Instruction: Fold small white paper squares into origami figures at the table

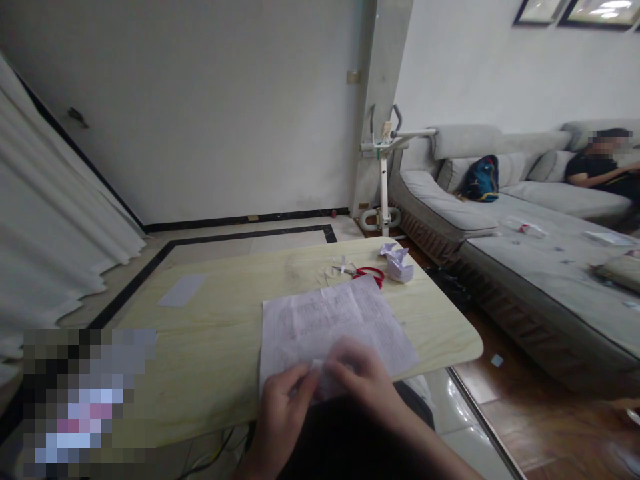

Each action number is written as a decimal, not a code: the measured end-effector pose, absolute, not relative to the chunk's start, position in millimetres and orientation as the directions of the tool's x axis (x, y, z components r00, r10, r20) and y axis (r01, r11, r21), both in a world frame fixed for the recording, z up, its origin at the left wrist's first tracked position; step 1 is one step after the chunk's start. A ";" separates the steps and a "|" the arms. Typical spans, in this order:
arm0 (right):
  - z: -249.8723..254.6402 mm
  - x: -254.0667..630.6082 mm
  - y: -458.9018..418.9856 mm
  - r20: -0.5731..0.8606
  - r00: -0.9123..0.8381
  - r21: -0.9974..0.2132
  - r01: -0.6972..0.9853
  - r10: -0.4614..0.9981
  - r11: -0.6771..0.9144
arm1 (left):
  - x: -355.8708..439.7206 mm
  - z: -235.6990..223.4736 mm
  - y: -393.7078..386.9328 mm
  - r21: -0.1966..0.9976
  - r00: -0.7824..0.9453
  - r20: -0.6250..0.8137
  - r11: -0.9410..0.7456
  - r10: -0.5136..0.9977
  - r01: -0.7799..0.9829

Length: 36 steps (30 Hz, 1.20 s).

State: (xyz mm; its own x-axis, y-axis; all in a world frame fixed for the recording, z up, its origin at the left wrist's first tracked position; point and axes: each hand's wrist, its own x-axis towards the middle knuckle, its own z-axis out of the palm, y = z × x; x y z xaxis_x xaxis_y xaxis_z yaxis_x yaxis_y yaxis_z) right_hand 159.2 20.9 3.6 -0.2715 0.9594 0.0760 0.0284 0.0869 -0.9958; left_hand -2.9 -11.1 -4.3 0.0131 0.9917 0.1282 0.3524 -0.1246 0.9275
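Close to the table's near edge, my left hand [289, 399] pinches a small white piece of paper [317, 365] between thumb and fingers. My right hand [361, 375], a little blurred, is closed at the other side of the same piece, its fingertips almost meeting the left ones. Both hands are over the lower part of a large creased sheet of printed paper [320, 317], which lies on the table. Beyond its far edge are scissors with red handles [370, 273], partly covered by the sheet, and thin paper scraps [327, 275]. Folded white paper shapes [400, 265] stand to their right.
The pale wooden table [215, 360] has rounded corners. A blank white paper rectangle [183, 291] lies at its left, and a pixelated patch covers the near left. Right of the table stands a grey sofa [540, 300] with a backpack [483, 179] and a seated person [600, 167].
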 end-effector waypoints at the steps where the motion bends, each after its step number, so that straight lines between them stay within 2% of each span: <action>1: 2.7 159.3 21.3 0.085 -0.267 -0.995 0.037 0.960 0.098 | -3.3 -5.1 -10.7 0.928 0.017 0.122 -0.120 0.992 0.352; 6: -1.8 161.3 23.1 0.076 -0.216 -0.997 -0.038 0.973 0.069 | -3.9 -10.2 -8.7 0.960 -0.043 0.050 -0.036 0.998 0.277; 10: -3.7 163.0 24.6 0.069 -0.184 -0.997 -0.050 0.980 0.061 | -3.6 -9.5 -8.9 0.963 -0.020 0.038 -0.031 0.999 0.268; 18: -1.8 162.0 23.0 0.001 -0.239 -0.994 -0.104 0.971 -0.024 | -5.2 -4.9 -12.8 0.937 0.048 0.161 -0.168 0.986 0.306; 25: 2.8 158.6 22.0 0.049 -0.330 -0.999 -0.017 0.943 0.046 | -6.7 -8.7 -15.1 0.857 0.139 0.240 -0.277 0.961 0.434; 31: 1.9 159.6 22.9 0.000 -0.291 -1.000 -0.008 0.957 -0.003 | -8.8 -11.4 -16.0 0.878 0.069 0.228 -0.236 0.971 0.416; 36: 2.0 159.3 23.7 -0.049 -0.285 -0.999 0.020 0.957 -0.045 | -11.9 -14.1 -14.4 0.762 0.190 0.322 -0.372 0.928 0.530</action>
State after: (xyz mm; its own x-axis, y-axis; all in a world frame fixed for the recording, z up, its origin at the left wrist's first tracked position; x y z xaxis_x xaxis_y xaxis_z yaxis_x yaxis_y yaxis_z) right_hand 159.3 23.7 2.0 -0.2853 0.9572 -0.0493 0.0203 -0.0454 -0.9988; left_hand -11.9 -14.4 -14.1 0.1896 0.9277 0.3216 0.5298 -0.3724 0.7620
